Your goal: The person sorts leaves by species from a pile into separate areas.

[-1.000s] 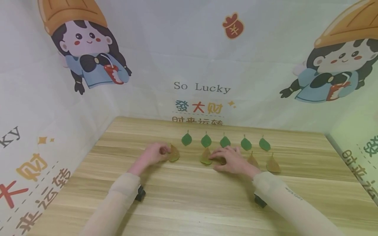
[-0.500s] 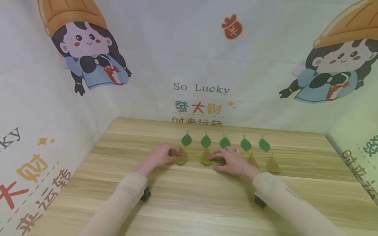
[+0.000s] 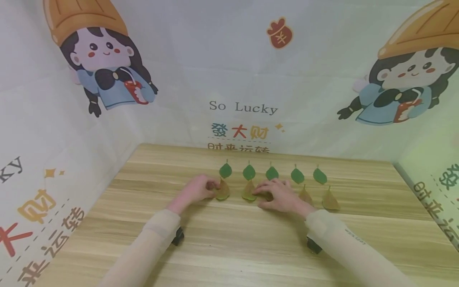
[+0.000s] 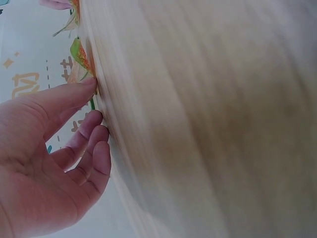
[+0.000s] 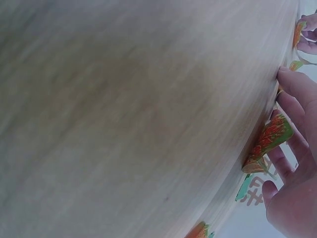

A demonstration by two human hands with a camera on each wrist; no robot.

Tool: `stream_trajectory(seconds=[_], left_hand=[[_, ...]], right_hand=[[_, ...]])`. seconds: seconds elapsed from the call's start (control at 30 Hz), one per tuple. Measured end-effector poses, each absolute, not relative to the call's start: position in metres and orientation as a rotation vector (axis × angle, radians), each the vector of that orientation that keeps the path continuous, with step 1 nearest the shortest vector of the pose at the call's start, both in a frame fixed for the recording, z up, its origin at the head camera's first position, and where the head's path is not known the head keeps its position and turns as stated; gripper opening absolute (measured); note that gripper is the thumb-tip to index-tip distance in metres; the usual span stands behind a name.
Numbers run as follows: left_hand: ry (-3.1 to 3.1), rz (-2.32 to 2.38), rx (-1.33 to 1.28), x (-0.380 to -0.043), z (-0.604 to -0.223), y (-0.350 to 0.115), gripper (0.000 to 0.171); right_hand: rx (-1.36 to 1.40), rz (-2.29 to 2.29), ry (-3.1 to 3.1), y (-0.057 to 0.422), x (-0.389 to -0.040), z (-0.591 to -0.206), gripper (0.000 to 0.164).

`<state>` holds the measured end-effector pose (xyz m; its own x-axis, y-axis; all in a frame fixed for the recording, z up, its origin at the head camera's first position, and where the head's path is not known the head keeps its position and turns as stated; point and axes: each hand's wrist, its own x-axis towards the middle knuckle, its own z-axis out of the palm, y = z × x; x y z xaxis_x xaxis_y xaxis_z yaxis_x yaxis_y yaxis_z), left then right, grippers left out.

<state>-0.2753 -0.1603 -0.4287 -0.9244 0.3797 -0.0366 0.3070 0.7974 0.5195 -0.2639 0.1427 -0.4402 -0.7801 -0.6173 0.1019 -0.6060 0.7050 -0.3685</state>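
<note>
Two rows of leaves lie on the table in the head view. My left hand (image 3: pixel 199 189) pinches the left edge of the leftmost yellow-brown leaf (image 3: pixel 223 191) between thumb and forefinger. In the left wrist view this hand's thumb (image 4: pixel 74 94) covers part of the grip. My right hand (image 3: pixel 281 195) rests low over the front row, its fingertips at the edge of a second yellow-brown leaf (image 3: pixel 248 192). Another leaf lies mostly hidden under this hand. The right wrist view shows a curled red-and-green leaf (image 5: pixel 270 139) beside the fingers.
Several green leaves, one of them a green leaf (image 3: pixel 249 172), form the back row. To the right of my right hand lie a partly covered brown leaf (image 3: pixel 305 195) and another brown leaf (image 3: pixel 330 200). A printed cloth (image 3: pixel 179 79) hangs around the wooden table (image 3: pixel 229 247).
My left hand has slid the leftmost yellow-brown leaf to the right, closer to the second one. The right hand has stayed in place over the front row.
</note>
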Motion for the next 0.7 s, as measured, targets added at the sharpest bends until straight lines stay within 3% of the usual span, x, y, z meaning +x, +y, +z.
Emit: stream_trajectory(seconds=[0.7], left_hand=[[2.849,0.822,0.588,-0.2741,-0.4314,-0.1607,0.028]], right_hand=[[-1.013,-0.580,2.903,0.1406,-0.2620,-0.4402,0.040]])
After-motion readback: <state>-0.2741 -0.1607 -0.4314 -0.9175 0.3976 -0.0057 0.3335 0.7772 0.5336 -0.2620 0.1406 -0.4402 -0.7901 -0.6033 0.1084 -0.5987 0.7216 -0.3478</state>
